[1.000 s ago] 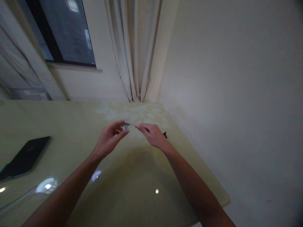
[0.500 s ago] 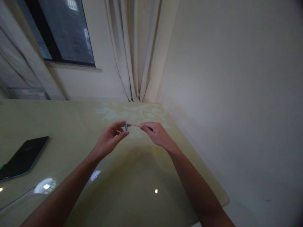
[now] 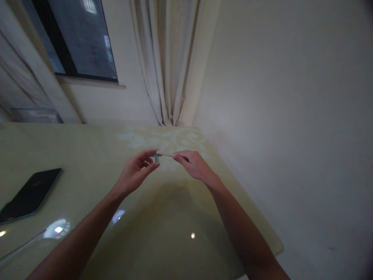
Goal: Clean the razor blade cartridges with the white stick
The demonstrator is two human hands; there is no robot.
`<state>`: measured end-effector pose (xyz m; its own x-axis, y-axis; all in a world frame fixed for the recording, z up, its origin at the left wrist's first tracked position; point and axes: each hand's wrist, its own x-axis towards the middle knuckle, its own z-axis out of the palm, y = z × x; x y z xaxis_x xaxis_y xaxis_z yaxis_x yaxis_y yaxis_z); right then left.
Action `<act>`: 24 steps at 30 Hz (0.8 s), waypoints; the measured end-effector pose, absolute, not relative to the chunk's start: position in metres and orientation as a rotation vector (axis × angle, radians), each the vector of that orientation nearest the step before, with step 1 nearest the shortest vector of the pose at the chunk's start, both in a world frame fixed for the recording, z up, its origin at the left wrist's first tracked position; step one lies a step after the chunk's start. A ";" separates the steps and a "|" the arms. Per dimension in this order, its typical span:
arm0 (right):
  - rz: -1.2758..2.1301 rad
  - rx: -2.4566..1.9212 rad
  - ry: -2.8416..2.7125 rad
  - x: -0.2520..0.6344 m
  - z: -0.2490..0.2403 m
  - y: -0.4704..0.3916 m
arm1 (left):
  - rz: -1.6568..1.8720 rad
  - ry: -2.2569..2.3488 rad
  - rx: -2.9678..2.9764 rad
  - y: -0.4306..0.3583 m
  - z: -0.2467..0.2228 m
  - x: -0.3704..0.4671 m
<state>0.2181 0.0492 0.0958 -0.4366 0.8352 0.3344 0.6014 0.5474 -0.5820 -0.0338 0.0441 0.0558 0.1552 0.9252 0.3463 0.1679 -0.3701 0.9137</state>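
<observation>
My left hand (image 3: pixel 134 170) is closed in a pinch over the table, its thumb below and fingers above a small bluish-grey piece (image 3: pixel 156 158). That piece stands upright between the fingertips and is too small to identify. From its top a thin pale stick (image 3: pixel 166 154) runs right, nearly level, into the fingers of my right hand (image 3: pixel 194 165). The right thumb and forefinger pinch the stick, hiding its right end. Whether the stick goes into the small piece or only touches it, I cannot tell.
Both hands hover above a glossy yellow-green table (image 3: pixel 163 233) with a pale leaf pattern. A dark tablet-like device (image 3: pixel 30 194) lies at the left, and a thin white cable (image 3: pixel 23 247) lies nearer. A wall (image 3: pixel 276 116) borders the right side; a curtain (image 3: pixel 166 70) hangs behind.
Both hands keep their grip and have barely moved. The slight shift to the right matches a small shift of the whole view.
</observation>
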 end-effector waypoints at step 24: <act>0.569 -1.089 -2.237 0.219 0.098 0.048 | 1.331 1.023 1.710 0.046 0.056 -0.035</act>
